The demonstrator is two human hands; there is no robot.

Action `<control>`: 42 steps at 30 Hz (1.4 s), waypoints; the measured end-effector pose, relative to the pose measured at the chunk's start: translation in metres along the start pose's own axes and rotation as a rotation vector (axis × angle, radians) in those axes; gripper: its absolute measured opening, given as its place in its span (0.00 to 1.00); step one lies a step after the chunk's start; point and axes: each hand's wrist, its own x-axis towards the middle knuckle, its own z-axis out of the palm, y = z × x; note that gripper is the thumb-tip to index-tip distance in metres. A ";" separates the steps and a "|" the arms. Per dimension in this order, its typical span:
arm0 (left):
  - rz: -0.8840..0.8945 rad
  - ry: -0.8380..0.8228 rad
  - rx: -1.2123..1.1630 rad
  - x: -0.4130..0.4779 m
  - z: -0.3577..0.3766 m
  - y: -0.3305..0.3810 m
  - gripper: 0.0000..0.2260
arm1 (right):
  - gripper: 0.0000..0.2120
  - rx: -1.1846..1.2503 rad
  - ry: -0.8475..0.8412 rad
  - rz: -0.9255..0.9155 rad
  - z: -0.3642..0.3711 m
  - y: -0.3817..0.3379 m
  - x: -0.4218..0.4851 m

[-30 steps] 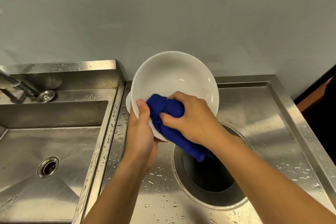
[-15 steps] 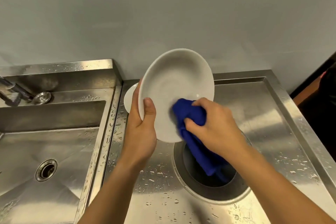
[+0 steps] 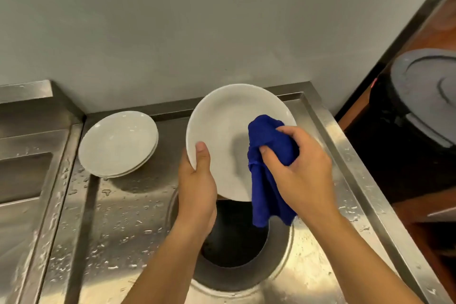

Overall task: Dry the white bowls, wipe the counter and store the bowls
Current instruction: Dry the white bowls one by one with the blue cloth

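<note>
My left hand (image 3: 197,187) grips the near-left rim of a white bowl (image 3: 222,131), thumb inside, and holds it tilted above the counter. Bunched in my right hand (image 3: 301,175) is a blue cloth (image 3: 266,155), pressed against the right inside of that bowl, its tail hanging down. A stack of white bowls (image 3: 118,143) rests on the wet steel counter (image 3: 118,224) at the back left, apart from both hands.
A round dark opening (image 3: 234,242) is set in the counter below the held bowl. The sink basin (image 3: 22,180) lies to the left behind a raised edge. A dark bin with a grey lid (image 3: 424,96) stands right of the counter. Water drops dot the steel.
The held bowl and both hands have shifted right, uncovering the stacked bowls. The cloth has moved from the bowl's lower left to its right side.
</note>
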 end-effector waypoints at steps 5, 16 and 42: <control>-0.122 0.015 0.029 0.045 0.081 -0.045 0.15 | 0.14 -0.021 -0.021 0.077 -0.017 0.073 0.064; -0.258 0.025 0.062 0.140 0.174 -0.133 0.17 | 0.14 -0.025 -0.008 0.171 -0.007 0.196 0.149; 0.369 0.093 0.202 0.102 0.081 0.007 0.08 | 0.14 0.278 -0.051 -0.155 0.013 0.054 0.134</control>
